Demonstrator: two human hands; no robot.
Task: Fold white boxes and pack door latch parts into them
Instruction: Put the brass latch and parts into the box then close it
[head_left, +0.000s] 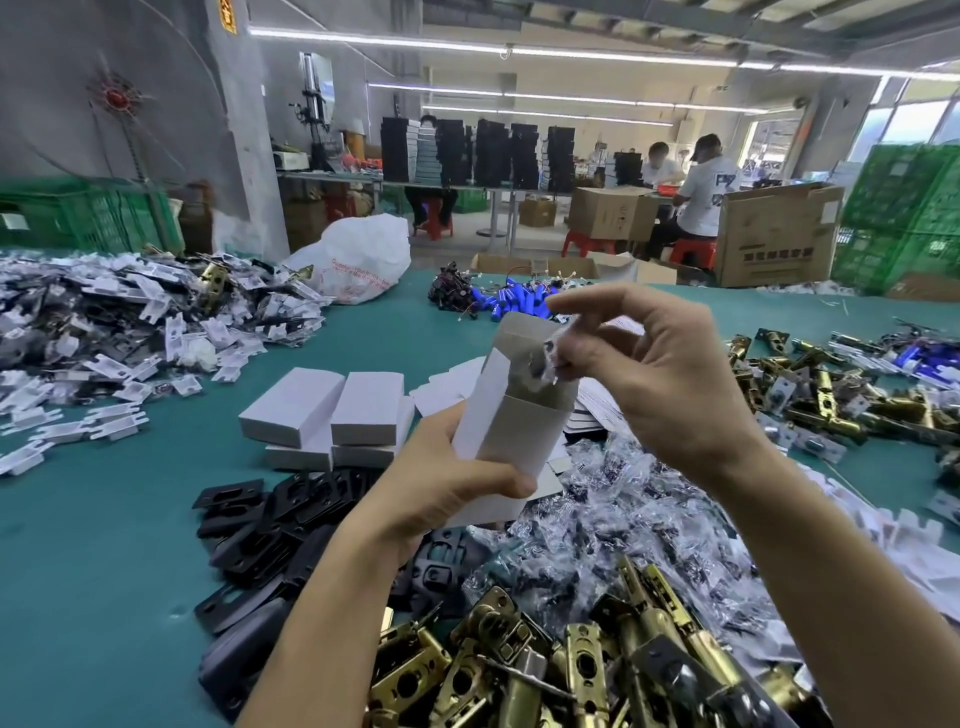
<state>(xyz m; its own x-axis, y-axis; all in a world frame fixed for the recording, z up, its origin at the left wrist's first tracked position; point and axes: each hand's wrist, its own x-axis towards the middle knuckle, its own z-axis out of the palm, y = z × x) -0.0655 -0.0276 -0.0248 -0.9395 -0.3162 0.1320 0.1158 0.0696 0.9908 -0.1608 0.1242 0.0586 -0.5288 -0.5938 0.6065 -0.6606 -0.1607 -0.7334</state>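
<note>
The left hand (447, 483) clasps the white box (519, 421) upright, mouth open, so the right hand (670, 374), fingers pinching a clear packet (545, 359), can feed it in.

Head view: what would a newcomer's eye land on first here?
Dead centre, the left hand holds an open white box while the right hand pinches a small clear packet at its mouth. Below, a heap of brass latches fills the near edge; closed boxes sit stacked left of the held box.
</note>
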